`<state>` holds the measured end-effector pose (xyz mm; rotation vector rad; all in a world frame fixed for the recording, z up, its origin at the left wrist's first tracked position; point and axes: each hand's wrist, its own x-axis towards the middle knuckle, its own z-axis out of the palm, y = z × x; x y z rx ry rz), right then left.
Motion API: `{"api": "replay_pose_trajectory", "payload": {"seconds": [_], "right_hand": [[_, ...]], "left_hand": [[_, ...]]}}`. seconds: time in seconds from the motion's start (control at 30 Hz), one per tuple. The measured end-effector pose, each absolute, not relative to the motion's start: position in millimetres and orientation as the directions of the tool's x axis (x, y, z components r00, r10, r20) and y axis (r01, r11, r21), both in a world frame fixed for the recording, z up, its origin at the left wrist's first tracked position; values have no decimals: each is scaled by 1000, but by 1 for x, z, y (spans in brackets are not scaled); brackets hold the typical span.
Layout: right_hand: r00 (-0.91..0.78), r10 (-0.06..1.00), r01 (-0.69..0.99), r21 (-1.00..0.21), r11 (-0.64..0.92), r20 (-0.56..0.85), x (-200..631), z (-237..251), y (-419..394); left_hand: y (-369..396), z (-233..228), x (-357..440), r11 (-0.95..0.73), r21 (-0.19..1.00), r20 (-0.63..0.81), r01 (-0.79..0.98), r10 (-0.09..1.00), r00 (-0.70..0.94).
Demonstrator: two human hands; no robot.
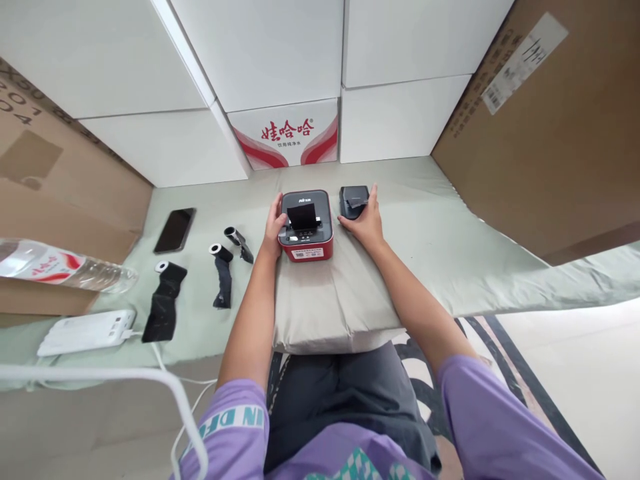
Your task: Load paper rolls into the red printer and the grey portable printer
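A red and black receipt printer [325, 248] stands upright on the cloth-covered surface before me, with a strip of black paper [303, 216] sticking out of its top slot. My left hand [274, 227] is closed against the printer's left side, its thumb at the front edge of the top. Just to the right sits a smaller black portable printer [350, 195] with a short dark strip on top. My right hand [367, 223] grips it from the front and right, thumb at its near left corner and fingers along its right side.
Several black paper rolls [170, 283], partly unrolled, lie on the left near a phone [175, 231]. A white power bank [85, 332] with a cable and a water bottle [65, 267] are farther left. White boxes [285, 137] line the back; a large cardboard box [550, 147] stands right.
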<state>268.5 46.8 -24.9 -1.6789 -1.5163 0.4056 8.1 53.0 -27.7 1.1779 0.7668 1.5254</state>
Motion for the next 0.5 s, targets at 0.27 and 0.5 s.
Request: {"api": "replay_pose_trajectory", "payload": {"seconds": [0.27,0.5], "right_hand": [[246,929,661,-749,48,277,267,-24,44],[248,918,642,-762,84,310,248,-23,31]], "left_hand": [[51,-19,23,-162,897,168,-412,986,-23],[50,-22,27,-164,875,164,-456,986,-40]]}}
